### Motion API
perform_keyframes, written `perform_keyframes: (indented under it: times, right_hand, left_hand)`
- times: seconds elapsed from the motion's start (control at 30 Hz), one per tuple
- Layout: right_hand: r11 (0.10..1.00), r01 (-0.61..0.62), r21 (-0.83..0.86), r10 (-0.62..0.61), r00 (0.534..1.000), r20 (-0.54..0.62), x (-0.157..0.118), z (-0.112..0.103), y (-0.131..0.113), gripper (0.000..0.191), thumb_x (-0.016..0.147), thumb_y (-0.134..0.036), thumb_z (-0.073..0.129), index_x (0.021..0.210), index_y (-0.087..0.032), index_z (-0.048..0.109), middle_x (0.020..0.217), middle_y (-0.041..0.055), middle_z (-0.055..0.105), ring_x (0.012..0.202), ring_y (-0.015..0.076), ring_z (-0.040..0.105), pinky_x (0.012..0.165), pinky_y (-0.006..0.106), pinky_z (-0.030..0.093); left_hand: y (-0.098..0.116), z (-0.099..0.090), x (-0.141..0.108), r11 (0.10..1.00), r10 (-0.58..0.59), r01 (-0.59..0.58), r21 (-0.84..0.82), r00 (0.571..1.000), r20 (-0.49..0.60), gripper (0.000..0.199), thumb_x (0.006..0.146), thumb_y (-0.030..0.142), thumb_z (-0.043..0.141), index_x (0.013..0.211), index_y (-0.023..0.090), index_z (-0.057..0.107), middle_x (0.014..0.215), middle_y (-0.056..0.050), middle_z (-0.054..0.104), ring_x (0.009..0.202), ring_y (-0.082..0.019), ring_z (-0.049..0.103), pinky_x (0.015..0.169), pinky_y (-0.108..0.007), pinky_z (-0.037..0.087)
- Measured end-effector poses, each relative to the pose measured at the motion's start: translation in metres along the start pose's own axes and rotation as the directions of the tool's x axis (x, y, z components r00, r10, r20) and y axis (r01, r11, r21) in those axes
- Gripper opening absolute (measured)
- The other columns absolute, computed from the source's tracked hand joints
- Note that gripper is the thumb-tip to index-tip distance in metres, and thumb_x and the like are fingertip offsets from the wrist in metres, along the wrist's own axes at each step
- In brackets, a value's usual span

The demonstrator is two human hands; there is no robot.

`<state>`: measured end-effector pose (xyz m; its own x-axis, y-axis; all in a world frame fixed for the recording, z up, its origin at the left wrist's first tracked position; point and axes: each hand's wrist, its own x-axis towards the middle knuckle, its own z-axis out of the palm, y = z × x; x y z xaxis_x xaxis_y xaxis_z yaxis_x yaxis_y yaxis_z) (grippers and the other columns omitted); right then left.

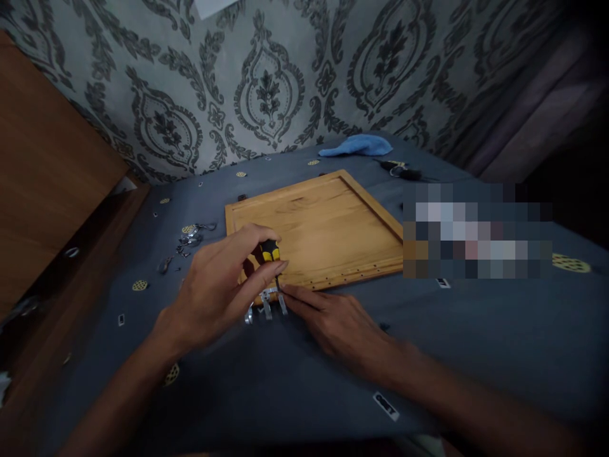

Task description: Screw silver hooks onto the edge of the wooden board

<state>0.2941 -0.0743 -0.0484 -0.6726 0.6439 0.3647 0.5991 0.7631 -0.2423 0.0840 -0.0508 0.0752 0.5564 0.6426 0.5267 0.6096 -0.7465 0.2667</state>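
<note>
We pinch one black-and-yellow screwdriver (270,250) between the thumb and fingers of our left hand (214,279), over the near-left corner of one wooden panel (314,222) lying on a dark blue sheet (228,393). Our right hand (340,324) stretches its fingers, close together, to the metal fittings (267,306) at that edge (we cannot count them surely). Several loose metal pieces (191,239) lie leftward; one blue cloth (359,146) lies beyond the panel.
</note>
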Motion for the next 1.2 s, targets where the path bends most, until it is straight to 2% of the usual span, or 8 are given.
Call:
perform_keyframes:
  times: [0.23, 0.43, 0.6, 0.7, 0.8, 0.97, 1.2]
  right_hand:
    - [1.000, 0.003, 0.009, -0.003, 1.000, -0.003, 0.000, 0.000, 0.000, 0.060, 0.083, 0.005, 0.051, 0.139, -0.015, 0.064, 0.140, 0.0135, 0.070, 0.100, 0.0238, 0.078, 0.076, 0.032, 0.064]
    - [1.000, -0.006, 0.022, 0.006, 1.000, 0.009, 0.001, -0.002, -0.001, 0.060, 0.084, 0.005, 0.051, 0.139, -0.015, 0.063, 0.139, 0.0132, 0.070, 0.095, 0.0241, 0.078, 0.075, 0.035, 0.065]
    - [1.000, -0.006, 0.005, 0.006, 1.000, 0.020, 0.002, -0.004, -0.002, 0.059, 0.084, 0.005, 0.052, 0.137, -0.016, 0.065, 0.137, 0.0112, 0.072, 0.089, 0.0227, 0.079, 0.071, 0.033, 0.065]
    - [1.000, 0.002, -0.010, -0.002, 1.000, 0.023, 0.003, -0.004, -0.002, 0.057, 0.084, 0.005, 0.052, 0.135, -0.015, 0.065, 0.136, 0.0117, 0.072, 0.090, 0.0239, 0.079, 0.070, 0.033, 0.065]
    - [1.000, 0.001, -0.008, -0.001, 1.000, 0.023, 0.002, -0.002, -0.001, 0.057, 0.085, 0.005, 0.051, 0.136, -0.014, 0.066, 0.138, 0.0123, 0.071, 0.094, 0.0239, 0.079, 0.074, 0.033, 0.066]
    - [1.000, -0.002, 0.021, 0.002, 1.000, -0.004, -0.001, 0.002, 0.002, 0.058, 0.086, 0.004, 0.053, 0.138, -0.016, 0.065, 0.138, 0.0134, 0.070, 0.098, 0.0235, 0.078, 0.079, 0.034, 0.065]
    - [0.998, 0.013, 0.064, -0.011, 0.999, -0.031, -0.002, 0.003, 0.002, 0.057, 0.086, 0.005, 0.052, 0.138, -0.015, 0.065, 0.139, 0.0144, 0.070, 0.102, 0.0252, 0.078, 0.083, 0.037, 0.066]
  left_hand:
    - [0.002, -0.005, 0.000, 0.999, 0.029, -0.030, 0.024, 0.999, 0.044, 0.022, 0.103, 0.018, 0.055, 0.124, 0.015, 0.061, 0.104, -0.003, 0.075, 0.071, -0.009, 0.069, 0.075, -0.019, 0.055]
    - [0.002, -0.010, 0.001, 0.999, 0.015, -0.019, 0.040, 0.996, 0.090, 0.025, 0.103, 0.016, 0.054, 0.127, 0.015, 0.059, 0.111, -0.005, 0.075, 0.079, -0.011, 0.072, 0.083, -0.022, 0.058]
    - [0.002, -0.010, 0.002, 0.999, 0.006, -0.008, 0.038, 0.998, 0.066, 0.022, 0.102, 0.017, 0.056, 0.123, 0.016, 0.061, 0.110, -0.006, 0.075, 0.073, -0.011, 0.069, 0.074, -0.021, 0.057]
    - [0.001, -0.010, 0.003, 0.999, 0.000, -0.004, 0.046, 0.996, 0.086, 0.016, 0.102, 0.019, 0.056, 0.116, 0.017, 0.064, 0.104, -0.005, 0.076, 0.077, -0.013, 0.071, 0.076, -0.023, 0.059]
    - [0.001, -0.010, 0.003, 0.999, -0.003, -0.002, 0.052, 0.996, 0.091, 0.013, 0.103, 0.021, 0.056, 0.112, 0.017, 0.065, 0.100, -0.004, 0.076, 0.077, -0.014, 0.071, 0.076, -0.024, 0.059]
    - [0.002, -0.014, 0.003, 0.997, -0.075, 0.074, 0.017, 0.996, 0.053, 0.015, 0.100, 0.020, 0.060, 0.114, 0.017, 0.066, 0.101, -0.003, 0.075, 0.068, -0.010, 0.069, 0.070, -0.019, 0.057]
    - [0.003, -0.020, 0.003, 0.995, -0.099, 0.099, 0.006, 0.993, 0.065, 0.017, 0.101, 0.024, 0.058, 0.114, 0.018, 0.067, 0.101, -0.004, 0.075, 0.068, -0.012, 0.069, 0.069, -0.023, 0.057]
